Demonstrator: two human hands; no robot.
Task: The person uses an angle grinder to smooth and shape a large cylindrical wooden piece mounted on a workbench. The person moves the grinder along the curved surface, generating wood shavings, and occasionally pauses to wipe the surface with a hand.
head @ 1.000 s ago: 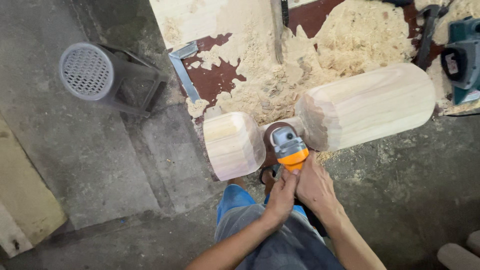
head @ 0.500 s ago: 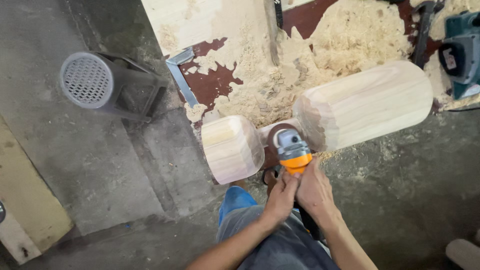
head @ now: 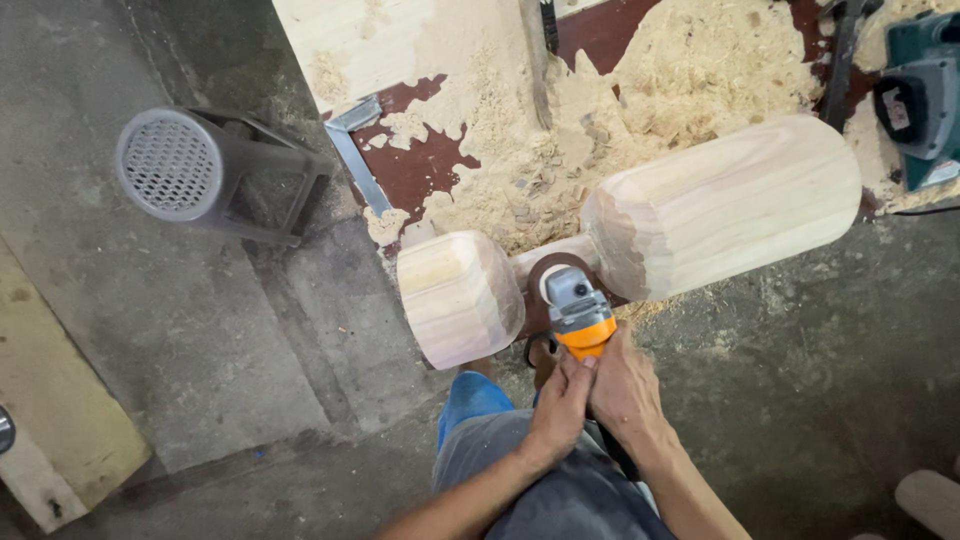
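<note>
Orange-and-grey angle grinder [head: 578,312], clamped by both hands' fingers, left hand [head: 562,398] and right hand [head: 625,388], points away into the pale wooden workpiece's narrow neck [head: 545,258].

Grey concrete floor [head: 180,330], stained and cracked, spread across the near and left part of the scene. At far centre and right, a dark red-brown work surface [head: 415,175] heaped with pale sawdust and shavings [head: 690,70]. Lying across its near edge, a carved wooden piece [head: 700,210], thick at both ends, narrow in the middle. A pale board [head: 350,40] at the far left corner, a metal square [head: 355,160] just beside it. A teal power planer [head: 925,100] at far right. On the floor at left, a grey fan [head: 170,165]; a yellowish plank [head: 60,420] at near left.
</note>
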